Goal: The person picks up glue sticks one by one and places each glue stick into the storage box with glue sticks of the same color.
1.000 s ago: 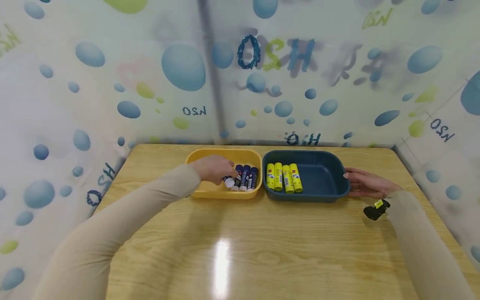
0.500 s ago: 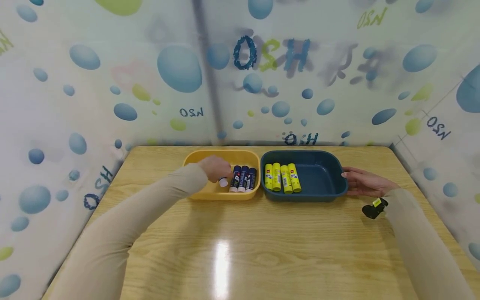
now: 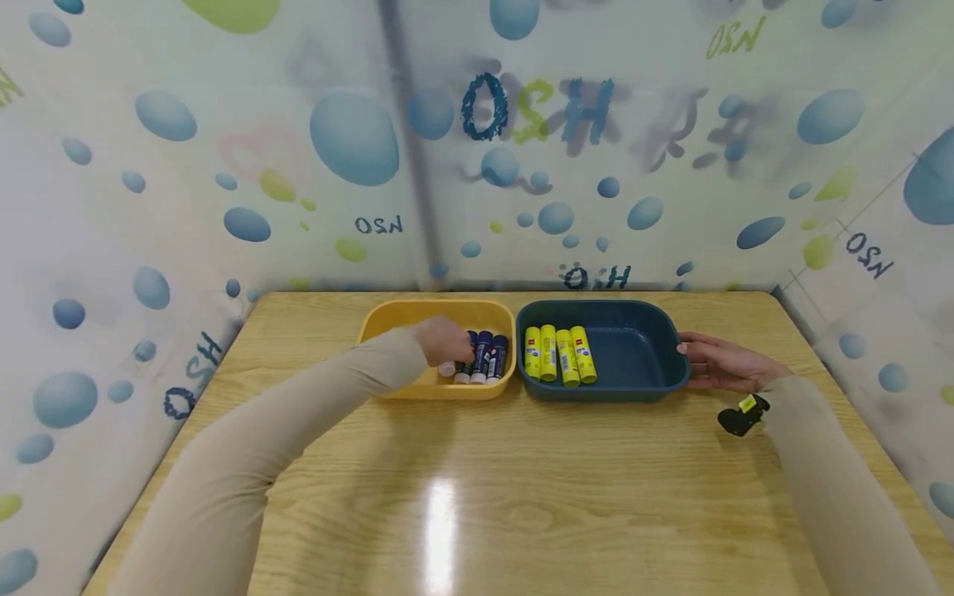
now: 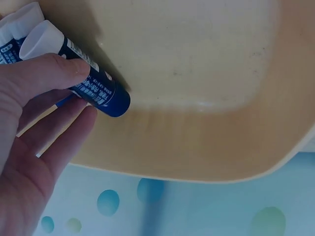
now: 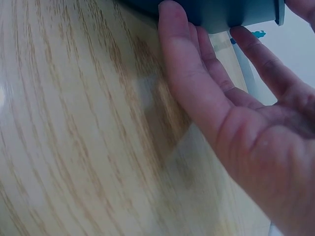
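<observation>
Inside the yellow tray point(image 3: 387, 382), my left hand point(image 3: 440, 338) pinches a navy glue stick point(image 4: 110, 98) with a white end between thumb and fingers. It leans at a slant close beside several matching navy glue sticks point(image 3: 482, 358) lying in a row; the hand partly covers them in the head view. My right hand point(image 3: 726, 366) touches the right side of the dark blue tray point(image 3: 633, 394). Its fingers lie fairly straight along the outer wall, the thumb near the rim. Several yellow glue sticks point(image 3: 568, 358) lie side by side in that tray's left half.
Both trays stand side by side, near the back edge of the wooden table point(image 3: 522, 497). A patterned wall covering point(image 3: 462, 199) rises right behind it and along both sides. A black device point(image 3: 741, 416) is strapped at the right wrist.
My left hand, holding the navy glue stick, shifts slightly left, then back right close to the row. My right hand stays at the blue tray. The head view drifts slightly.
</observation>
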